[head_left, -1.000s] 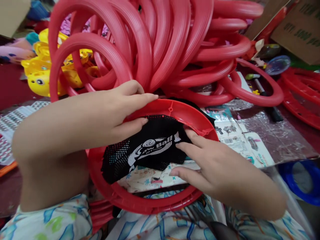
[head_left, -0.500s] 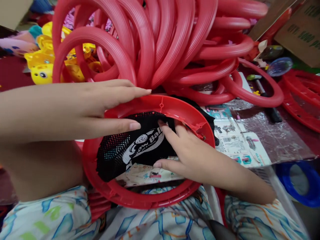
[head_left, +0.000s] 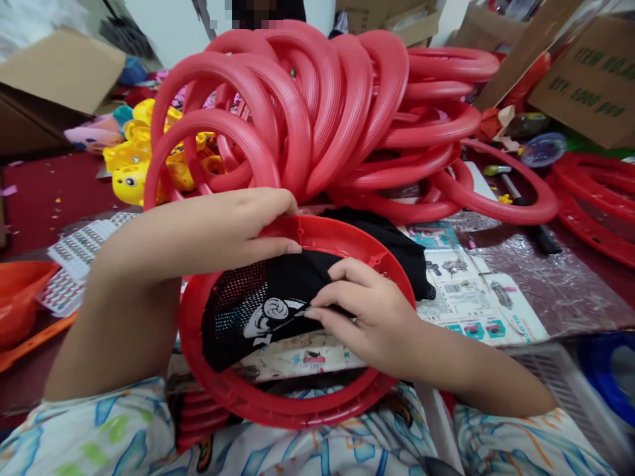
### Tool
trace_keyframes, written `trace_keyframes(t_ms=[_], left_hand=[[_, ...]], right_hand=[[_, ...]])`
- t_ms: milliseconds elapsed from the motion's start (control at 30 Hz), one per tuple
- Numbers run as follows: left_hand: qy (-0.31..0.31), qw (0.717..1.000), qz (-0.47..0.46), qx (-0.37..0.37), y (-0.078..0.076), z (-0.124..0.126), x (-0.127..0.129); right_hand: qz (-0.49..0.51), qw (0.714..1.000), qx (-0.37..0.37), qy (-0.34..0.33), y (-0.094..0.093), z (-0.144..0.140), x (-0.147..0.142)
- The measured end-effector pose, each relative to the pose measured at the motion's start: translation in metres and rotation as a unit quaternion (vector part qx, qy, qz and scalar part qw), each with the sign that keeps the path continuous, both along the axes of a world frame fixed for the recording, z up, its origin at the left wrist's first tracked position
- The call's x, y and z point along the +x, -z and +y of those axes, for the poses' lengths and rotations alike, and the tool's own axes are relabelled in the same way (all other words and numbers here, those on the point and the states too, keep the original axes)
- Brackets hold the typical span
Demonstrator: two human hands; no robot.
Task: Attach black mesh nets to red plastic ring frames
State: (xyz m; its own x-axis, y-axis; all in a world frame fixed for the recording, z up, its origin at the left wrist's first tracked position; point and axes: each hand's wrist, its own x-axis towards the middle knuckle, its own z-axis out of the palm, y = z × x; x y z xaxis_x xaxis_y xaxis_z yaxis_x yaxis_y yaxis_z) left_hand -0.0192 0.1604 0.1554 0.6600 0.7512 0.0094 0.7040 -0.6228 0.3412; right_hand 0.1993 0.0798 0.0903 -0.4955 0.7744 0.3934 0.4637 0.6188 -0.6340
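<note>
Big pile of red rings [head_left: 347,112] stood heaped across the far side of the desk [head_left: 560,291], w/ yellow toys [head_left: 129,173] behind its left end & cardboard boxes [head_left: 590,79] at the far right corner. Nearer me, at the near edge & partly over my lap, lay one red ring frame [head_left: 297,403], tilted up toward the pile. My left hand [head_left: 233,228] was curled over its far rim, thumb inside, gripping it. Black mesh net [head_left: 258,304] w/ white logo sat inside the frame, draped over the far rim. My right hand [head_left: 367,314] was closed, pinching a fold of the net approx mid-frame. Printed cards [head_left: 471,304] lay just right of the frame.
</note>
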Motion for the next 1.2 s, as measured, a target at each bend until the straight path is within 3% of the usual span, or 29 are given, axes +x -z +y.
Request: trace_keyframes(t_ms=[100, 300, 467, 800, 1000, 1200], left_hand=[[0.002, 1.000, 0.021, -0.011, 0.002, -0.006, 0.006], [0.023, 0.999, -0.037, -0.029, 0.003, -0.014, 0.015], [0.000, 0.996, -0.065, -0.067, 0.001, -0.012, 0.018], [-0.007, 0.995, -0.084, -0.055, 0.006, -0.010, 0.018], [-0.006, 0.994, -0.099, -0.053, 0.007, -0.010, 0.020], [-0.030, 0.991, -0.113, -0.067, 0.007, -0.011, 0.022]], right_hand=[[0.040, 0.999, 0.003, 0.035, -0.001, 0.001, 0.003], [-0.049, 0.996, 0.012, 0.070, -0.012, -0.002, 0.007], [-0.042, 0.995, 0.000, 0.087, -0.013, -0.002, 0.006], [-0.081, 0.988, 0.127, 0.037, -0.003, 0.004, 0.008], [-0.139, 0.947, 0.283, 0.064, -0.007, 0.006, 0.015], [-0.166, 0.924, 0.333, 0.085, -0.006, 0.018, 0.015]])
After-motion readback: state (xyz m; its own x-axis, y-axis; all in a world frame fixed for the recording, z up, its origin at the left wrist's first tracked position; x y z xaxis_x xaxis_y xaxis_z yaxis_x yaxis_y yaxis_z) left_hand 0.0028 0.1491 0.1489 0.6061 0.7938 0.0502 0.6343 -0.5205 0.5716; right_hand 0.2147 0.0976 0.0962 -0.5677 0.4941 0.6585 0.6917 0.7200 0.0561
